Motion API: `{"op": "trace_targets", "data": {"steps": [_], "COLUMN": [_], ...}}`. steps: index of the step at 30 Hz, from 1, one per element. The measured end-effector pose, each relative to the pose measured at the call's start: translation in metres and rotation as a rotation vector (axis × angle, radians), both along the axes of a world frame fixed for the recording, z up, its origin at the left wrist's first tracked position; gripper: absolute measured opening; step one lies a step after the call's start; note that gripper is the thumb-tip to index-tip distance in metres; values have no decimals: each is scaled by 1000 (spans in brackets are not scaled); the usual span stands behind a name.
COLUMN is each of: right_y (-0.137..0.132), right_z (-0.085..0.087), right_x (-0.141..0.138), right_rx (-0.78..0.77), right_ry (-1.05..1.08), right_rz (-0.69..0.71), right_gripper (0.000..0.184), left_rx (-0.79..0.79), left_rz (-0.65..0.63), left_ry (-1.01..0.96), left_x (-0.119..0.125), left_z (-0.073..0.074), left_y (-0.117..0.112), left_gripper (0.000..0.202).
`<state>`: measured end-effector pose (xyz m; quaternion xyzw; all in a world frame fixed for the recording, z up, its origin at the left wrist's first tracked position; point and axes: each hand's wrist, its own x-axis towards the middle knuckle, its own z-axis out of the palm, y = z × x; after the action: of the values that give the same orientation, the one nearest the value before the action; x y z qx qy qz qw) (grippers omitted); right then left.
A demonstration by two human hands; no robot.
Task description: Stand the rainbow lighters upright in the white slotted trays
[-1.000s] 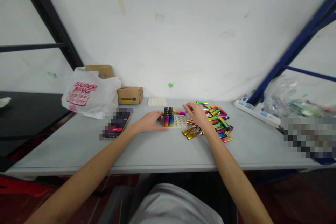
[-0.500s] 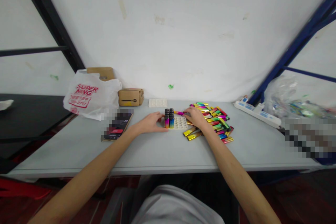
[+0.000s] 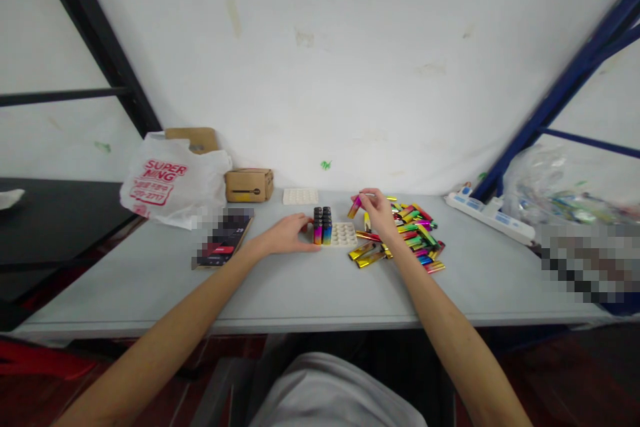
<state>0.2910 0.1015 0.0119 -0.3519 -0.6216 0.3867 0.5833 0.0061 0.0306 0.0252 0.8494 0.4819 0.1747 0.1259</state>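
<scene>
Our left hand lies flat on the tabletop, fingers loosely stretched and gripping nothing, its fingertips touching the left side of a white tray. Our right hand is lifted just above the tabletop, behind the tray's far right corner, and pinches a pink lighter between thumb and fingertips. The pink lighter is tilted, with its lower end pointing down toward the tray.

A block of standing lighters fills the tray's left columns, dark caps up, with rainbow bodies showing on the near row. The cells to their right are bare.

Just to the right of the tray lies a loose pile of lighters in gold, green, pink and red. A few gold ones at its near left edge lie close to the tray's near right corner.

Along the far edge of the tabletop we see a spare tray, a cardboard box and a white plastic bag with red print toward the far left corner. A white power strip lies toward the far right.
</scene>
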Motion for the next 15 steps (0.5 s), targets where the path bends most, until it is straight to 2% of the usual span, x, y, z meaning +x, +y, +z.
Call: {"op": "trace_targets", "data": {"steps": [4,8,15], "right_y": [-9,-18,-26], "right_z": [9,15,14], "right_x": [-4,-10,-18], "right_rx": [-98,-110,-114], "right_ry": [132,70,-86], "right_rz": [54,102,218], "right_gripper": [55,55,52], "left_rx": [-16,-52,-123], "left_rz": [-32,-109,-123], "left_ry": [2,9,-50], "left_x": [-4,-11,-17], "left_z": [2,3,6], "left_y": [2,6,5], "left_gripper": [65,62,60]}}
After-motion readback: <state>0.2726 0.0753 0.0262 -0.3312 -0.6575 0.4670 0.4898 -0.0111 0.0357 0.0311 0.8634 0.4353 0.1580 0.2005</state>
